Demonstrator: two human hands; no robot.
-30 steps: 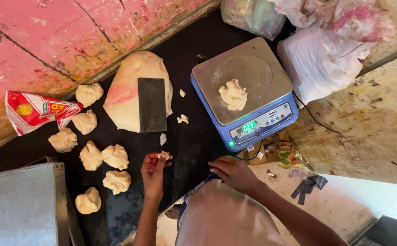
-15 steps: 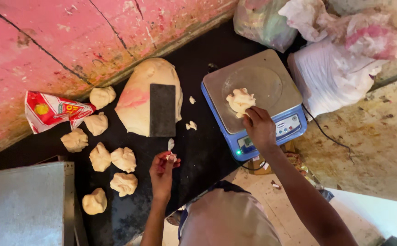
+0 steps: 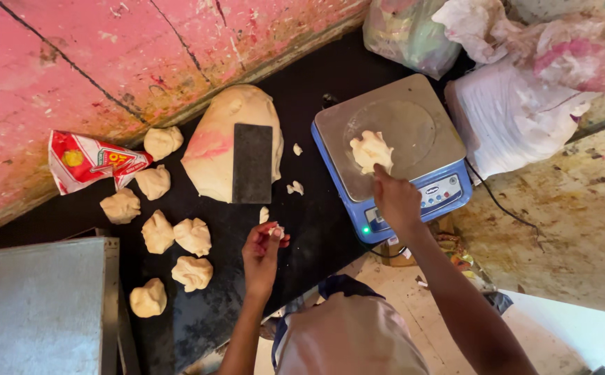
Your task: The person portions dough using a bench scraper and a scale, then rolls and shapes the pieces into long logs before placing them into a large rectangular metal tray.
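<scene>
Pale dough lump [image 3: 371, 151] sits on the blue scale [image 3: 393, 156]; the right hand [image 3: 397, 201] touches it, fingers loosely open. Left hand [image 3: 262, 251], beside the scale, pinches a dough scrap [image 3: 275, 231]. Pressing could skew the reading.

Soft, even daylight, faint shadows, sharp focus throughout, slight wide-angle stretching at the edges.
</scene>
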